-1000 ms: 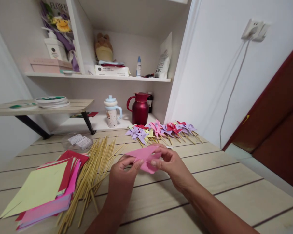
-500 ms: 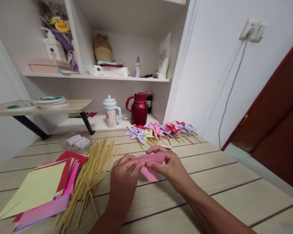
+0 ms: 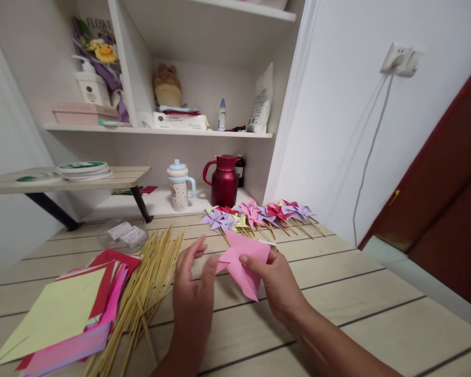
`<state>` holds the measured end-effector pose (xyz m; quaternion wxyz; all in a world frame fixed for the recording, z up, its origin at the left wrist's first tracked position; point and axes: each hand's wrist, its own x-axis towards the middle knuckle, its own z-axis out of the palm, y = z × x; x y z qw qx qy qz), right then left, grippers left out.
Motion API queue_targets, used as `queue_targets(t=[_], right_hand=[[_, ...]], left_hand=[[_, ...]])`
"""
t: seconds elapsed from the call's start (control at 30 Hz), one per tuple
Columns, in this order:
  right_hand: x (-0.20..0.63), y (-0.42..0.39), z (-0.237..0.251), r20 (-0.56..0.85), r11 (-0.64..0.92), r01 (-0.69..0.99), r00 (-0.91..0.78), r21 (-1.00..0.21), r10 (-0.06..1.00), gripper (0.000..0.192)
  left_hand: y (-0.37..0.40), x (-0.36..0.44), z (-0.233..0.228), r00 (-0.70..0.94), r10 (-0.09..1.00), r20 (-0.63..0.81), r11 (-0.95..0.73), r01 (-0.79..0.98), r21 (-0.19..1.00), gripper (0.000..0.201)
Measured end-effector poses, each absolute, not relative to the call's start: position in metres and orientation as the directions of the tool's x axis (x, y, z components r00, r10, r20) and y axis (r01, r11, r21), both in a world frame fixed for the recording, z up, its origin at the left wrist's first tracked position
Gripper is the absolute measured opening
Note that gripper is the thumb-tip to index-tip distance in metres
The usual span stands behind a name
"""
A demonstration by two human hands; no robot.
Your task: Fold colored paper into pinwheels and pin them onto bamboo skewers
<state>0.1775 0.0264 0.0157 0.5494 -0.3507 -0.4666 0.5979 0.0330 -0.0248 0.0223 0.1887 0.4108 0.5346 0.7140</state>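
A pink paper pinwheel (image 3: 241, 262) is pinched between the thumb and fingers of my right hand (image 3: 278, 280), tilted above the table. Its blades are folded and no stick shows on it. Just left of the pinwheel is my left hand (image 3: 194, 288), its fingers apart and nothing seen in them; the thumb is close to a blade tip, and I cannot tell if it touches. Left of that hand lies a heap of thin wooden sticks (image 3: 149, 283). Beyond the hands, several finished pinwheels (image 3: 255, 214) on sticks lie at the table's back edge.
Coloured paper sheets (image 3: 55, 309) are piled at the left front. Behind them sits a clear container (image 3: 121, 235) with white packets. A small raised stand (image 3: 129, 175) holds round white discs. A cup (image 3: 179, 191) and red thermos jug (image 3: 224, 183) stand at the back.
My left hand has let go of the pink paper and opened to its left. The pinwheel has turned, so its blades now show. My right hand still holds it.
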Motion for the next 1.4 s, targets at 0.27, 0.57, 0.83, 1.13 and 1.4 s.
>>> queue_targets(t=[0.27, 0.57, 0.83, 1.13, 1.4], right_hand=[[0.163, 0.029, 0.017, 0.007, -0.022, -0.617, -0.044, -0.787, 0.999, 0.031], [0.151, 0.020, 0.007, 0.083, 0.027, -0.525, -0.083, -0.851, 0.993, 0.028], [0.151, 0.020, 0.005, 0.095, 0.065, -0.459, -0.044, -0.886, 0.994, 0.025], [0.150, 0.017, 0.006, 0.103, 0.071, -0.434, -0.052, -0.898, 0.993, 0.024], [0.151, 0.018, -0.001, 0.143, 0.089, -0.427, -0.096, -0.900, 0.985, 0.025]], left_hand=[[0.001, 0.030, 0.004, -0.474, 0.837, -0.274, 0.000, -0.500, 0.866, 0.065], [-0.029, 0.053, 0.015, -0.107, 0.994, -0.018, -0.042, -0.535, 0.844, 0.059], [-0.032, 0.049, 0.019, -0.141, 0.990, 0.024, -0.091, -0.491, 0.867, 0.036], [-0.029, 0.046, 0.013, -0.162, 0.986, -0.029, -0.052, -0.475, 0.879, 0.036], [-0.030, 0.047, 0.014, -0.198, 0.979, -0.043, -0.063, -0.500, 0.864, 0.034]])
